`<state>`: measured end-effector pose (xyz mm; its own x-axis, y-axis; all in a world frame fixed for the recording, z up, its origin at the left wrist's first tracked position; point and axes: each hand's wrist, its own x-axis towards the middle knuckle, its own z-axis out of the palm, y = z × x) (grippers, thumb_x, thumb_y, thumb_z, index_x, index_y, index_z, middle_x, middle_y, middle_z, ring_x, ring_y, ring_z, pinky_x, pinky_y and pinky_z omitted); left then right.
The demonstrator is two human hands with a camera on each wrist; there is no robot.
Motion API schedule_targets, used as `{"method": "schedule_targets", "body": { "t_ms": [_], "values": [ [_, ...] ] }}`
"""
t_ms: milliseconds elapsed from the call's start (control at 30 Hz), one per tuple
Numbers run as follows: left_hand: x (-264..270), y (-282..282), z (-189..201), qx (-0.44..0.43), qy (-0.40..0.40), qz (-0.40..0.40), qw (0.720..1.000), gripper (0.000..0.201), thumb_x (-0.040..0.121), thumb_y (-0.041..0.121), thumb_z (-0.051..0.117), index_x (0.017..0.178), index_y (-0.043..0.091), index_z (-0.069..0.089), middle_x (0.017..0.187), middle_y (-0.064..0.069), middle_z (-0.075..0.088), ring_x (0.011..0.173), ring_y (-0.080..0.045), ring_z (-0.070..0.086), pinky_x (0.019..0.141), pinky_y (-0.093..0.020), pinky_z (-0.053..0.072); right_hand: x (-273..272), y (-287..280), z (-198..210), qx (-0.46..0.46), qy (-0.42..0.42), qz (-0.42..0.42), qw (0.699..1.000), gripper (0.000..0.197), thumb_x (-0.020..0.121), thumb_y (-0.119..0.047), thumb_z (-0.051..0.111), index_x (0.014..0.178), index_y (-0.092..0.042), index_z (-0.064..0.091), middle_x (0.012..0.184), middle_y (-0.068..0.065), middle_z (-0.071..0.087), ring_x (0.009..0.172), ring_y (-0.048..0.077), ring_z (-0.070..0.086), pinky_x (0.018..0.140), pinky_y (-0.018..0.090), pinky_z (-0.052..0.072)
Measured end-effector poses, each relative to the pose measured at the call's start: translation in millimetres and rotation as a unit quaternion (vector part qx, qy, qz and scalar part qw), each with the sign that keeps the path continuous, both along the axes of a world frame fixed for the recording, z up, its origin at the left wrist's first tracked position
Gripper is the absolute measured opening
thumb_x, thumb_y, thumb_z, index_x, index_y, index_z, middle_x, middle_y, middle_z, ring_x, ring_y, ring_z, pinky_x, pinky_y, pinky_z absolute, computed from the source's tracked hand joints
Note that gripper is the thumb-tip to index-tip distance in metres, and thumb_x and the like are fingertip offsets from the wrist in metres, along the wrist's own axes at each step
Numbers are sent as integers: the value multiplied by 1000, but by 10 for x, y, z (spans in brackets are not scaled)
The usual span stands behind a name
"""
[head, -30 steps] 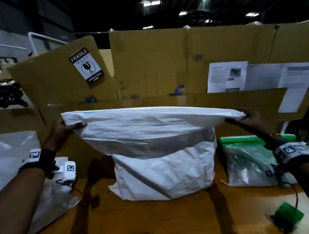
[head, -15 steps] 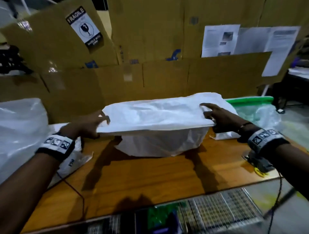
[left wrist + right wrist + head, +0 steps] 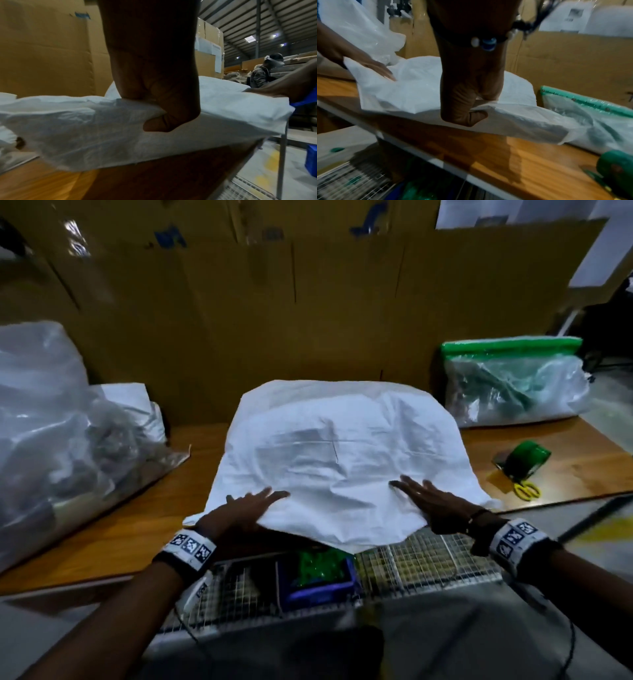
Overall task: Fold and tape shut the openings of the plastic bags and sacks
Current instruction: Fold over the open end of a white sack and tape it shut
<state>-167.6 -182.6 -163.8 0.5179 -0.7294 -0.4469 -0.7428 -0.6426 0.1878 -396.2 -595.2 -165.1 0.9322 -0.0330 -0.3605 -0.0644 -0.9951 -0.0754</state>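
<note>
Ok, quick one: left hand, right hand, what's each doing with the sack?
Left hand: pinches the near edge of the white sack, fingers on top, thumb under.
Right hand: the same pinch on that edge.

The head view looks steeply down from above the table's near edge, toward the cardboard wall (image 3: 308, 302) at 12 o'clock. Each wrist view sits close behind its palm, low over the wooden table (image 3: 42, 180), facing 12 o'clock. All three share the white sack (image 3: 339, 453); each wrist view catches the opposite hand.
</note>
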Motion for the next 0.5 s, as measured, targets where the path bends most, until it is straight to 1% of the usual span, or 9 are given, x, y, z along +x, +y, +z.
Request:
{"method": "schedule_targets", "body": {
  "t_ms": [33, 100, 167, 233, 267, 300, 367, 400, 500],
  "values": [
    [-22, -86, -81, 6, -7, 0, 1000, 83, 105, 41, 49, 143, 73, -18, 175, -3, 2, 158, -42, 12, 115, -77, 12, 13, 49, -83, 10, 13, -11, 1000, 116, 92, 12, 51, 158, -50, -23, 173, -6, -20, 159, 45, 6, 77, 46, 51],
    [-46, -296, -211, 12, -29, -5, 1000, 94, 102, 49, 59, 155, 60, -19, 171, -15, 19, 153, -47, 24, 111, -80, 16, 108, 113, -217, 18, 25, -31, 999, 120, 92, 12, 54, 156, -52, -25, 175, -2, -17, 157, 50, 7, 84, 53, 53],
    [2, -546, -330, 17, -60, -2, 998, 102, 101, 28, 61, 158, 51, -20, 158, -21, 37, 142, -46, 41, 108, -80, 25, 285, 69, -346, 30, 31, -37, 998, 117, 97, -6, 64, 155, -53, -26, 175, 0, -14, 156, 53, 9, 100, 63, 45],
    [139, -791, -411, 23, -78, 22, 996, 99, 99, 9, 51, 160, 49, -16, 151, -22, 44, 137, -43, 46, 106, -78, 30, 546, -92, -479, 69, 40, -29, 996, 115, 97, -34, 71, 156, -53, -26, 176, 4, -10, 155, 54, 6, 112, 72, 28],
    [234, -889, -443, 32, -73, 40, 996, 95, 100, 7, 47, 161, 50, -12, 154, -22, 41, 141, -44, 43, 107, -79, 28, 701, -194, -534, 88, 51, -18, 995, 111, 101, -33, 66, 150, -60, -31, 176, 6, -10, 155, 54, 4, 117, 75, 17],
    [332, -969, -468, 42, -64, 58, 995, 92, 101, 7, 45, 161, 52, -9, 160, -22, 35, 145, -45, 37, 109, -80, 25, 855, -344, -641, 100, 51, -12, 994, 109, 105, -21, 57, 141, -67, -35, 175, 8, -10, 157, 52, 4, 119, 76, 10],
    [522, -1097, -493, 64, -53, 97, 992, 91, 103, 7, 43, 160, 56, -9, 170, -20, 16, 153, -47, 23, 113, -81, 20, 1141, -630, -809, 89, 56, -26, 994, 117, 101, 2, 50, 133, -70, -36, 175, 9, -13, 158, 48, 8, 118, 78, 8],
    [638, -1137, -496, 73, -46, 118, 989, 92, 103, 6, 44, 159, 57, -9, 173, -18, 5, 155, -48, 15, 114, -81, 18, 1248, -723, -822, 78, 67, -40, 994, 115, 100, 4, 48, 135, -70, -34, 174, 6, -15, 157, 51, 9, 116, 80, 10],
    [988, -1204, -454, 68, -40, 167, 983, 99, 102, 5, 50, 157, 60, -11, 174, -8, -16, 156, -51, 3, 111, -84, 16, 1473, -914, -621, 51, 87, -115, 988, 96, 106, -23, 54, 151, -65, -20, 172, -10, -20, 154, 60, -2, 108, 88, 15]
  ]
}}
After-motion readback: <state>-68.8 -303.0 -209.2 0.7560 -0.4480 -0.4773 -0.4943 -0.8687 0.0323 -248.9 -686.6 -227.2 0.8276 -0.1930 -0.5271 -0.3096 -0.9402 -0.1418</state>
